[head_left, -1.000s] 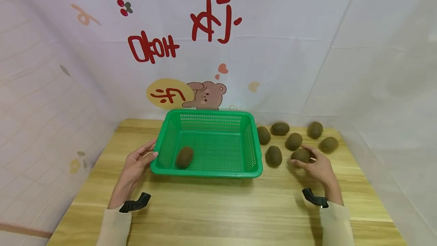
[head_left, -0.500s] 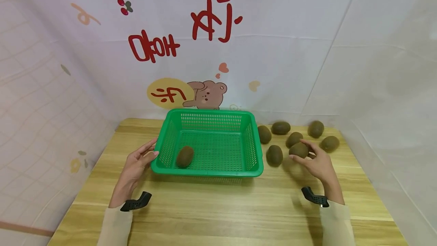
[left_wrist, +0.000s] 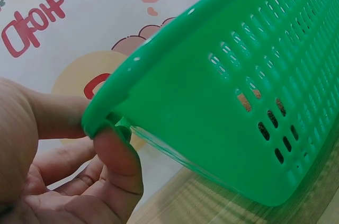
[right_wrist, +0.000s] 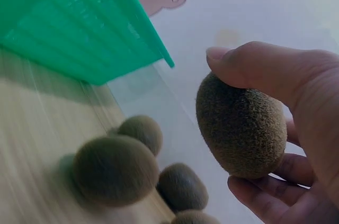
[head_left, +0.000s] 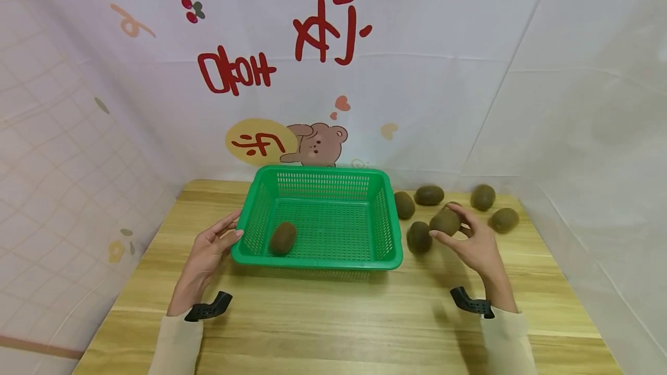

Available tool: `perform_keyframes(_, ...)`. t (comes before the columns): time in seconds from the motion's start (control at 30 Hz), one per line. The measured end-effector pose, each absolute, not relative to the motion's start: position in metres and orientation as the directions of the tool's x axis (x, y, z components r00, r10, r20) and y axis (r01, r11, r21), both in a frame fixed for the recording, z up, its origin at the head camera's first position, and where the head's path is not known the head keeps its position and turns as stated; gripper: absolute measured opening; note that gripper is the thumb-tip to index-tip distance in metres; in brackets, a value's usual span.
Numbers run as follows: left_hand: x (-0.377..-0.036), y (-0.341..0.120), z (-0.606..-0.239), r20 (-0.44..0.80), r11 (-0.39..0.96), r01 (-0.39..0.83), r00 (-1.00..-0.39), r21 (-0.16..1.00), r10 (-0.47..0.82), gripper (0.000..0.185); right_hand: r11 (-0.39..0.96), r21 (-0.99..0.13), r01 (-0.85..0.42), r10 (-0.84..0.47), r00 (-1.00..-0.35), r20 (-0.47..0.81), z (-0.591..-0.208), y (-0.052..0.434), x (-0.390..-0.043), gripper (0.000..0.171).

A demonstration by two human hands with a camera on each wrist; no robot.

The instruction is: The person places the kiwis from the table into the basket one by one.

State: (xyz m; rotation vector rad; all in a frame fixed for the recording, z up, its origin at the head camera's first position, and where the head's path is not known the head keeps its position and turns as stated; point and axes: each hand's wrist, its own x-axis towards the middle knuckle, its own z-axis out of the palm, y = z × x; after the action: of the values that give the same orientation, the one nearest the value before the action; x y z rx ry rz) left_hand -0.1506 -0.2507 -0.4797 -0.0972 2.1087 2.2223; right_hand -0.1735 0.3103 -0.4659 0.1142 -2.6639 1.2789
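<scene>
Both sleeves [head_left: 177,341] are pale cream; the black, angled wrist devices [head_left: 209,309] carry small dots; the fingers [right_wrist: 256,198] are bare.

I see fuzzy brown kiwi [head_left: 445,223] aloft in right hand [head_left: 475,246]; green slotted basket [head_left: 318,263], mouth up, left of that grip, rim pinched by left hand [head_left: 207,252].

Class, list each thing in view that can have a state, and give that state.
Green basket: open side up
Basket kiwi: lying inside
Held kiwi: raised off the table
Six other kiwis: on the table, one partly hidden
Left hand: pinching the basket's rim
Right hand: holding the raised kiwi
</scene>
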Motion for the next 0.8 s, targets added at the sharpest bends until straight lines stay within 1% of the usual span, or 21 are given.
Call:
perform_keyframes(0.17, -0.151, -0.250, -0.481, -0.084, -0.057, -0.085, -0.996, 0.995, 0.019, 0.064, 0.606, -0.768, -0.205, -0.021, -0.970, 0.243, -0.464, 0.299, -0.173, 0.075)
perform_keyframes(0.33, -0.149, -0.250, -0.481, -0.074, -0.056, -0.075, -0.997, 0.996, 0.009, 0.063, 0.587, -0.776, -0.231, -0.043, -0.966, 0.255, -0.462, 0.290, -0.171, 0.074)
perform_keyframes(0.57, -0.151, -0.249, -0.481, -0.100, -0.058, -0.101, -0.995, 0.993, 0.011, 0.065, 0.540, -0.805, -0.245, -0.061, -0.966, 0.253, -0.459, 0.281, -0.169, 0.072)
perform_keyframes(0.8, -0.153, -0.251, -0.482, -0.104, -0.056, -0.104, -0.995, 0.993, 0.014, 0.066, 0.482, -0.817, -0.316, -0.105, -0.947, 0.305, -0.456, 0.267, -0.174, 0.073)
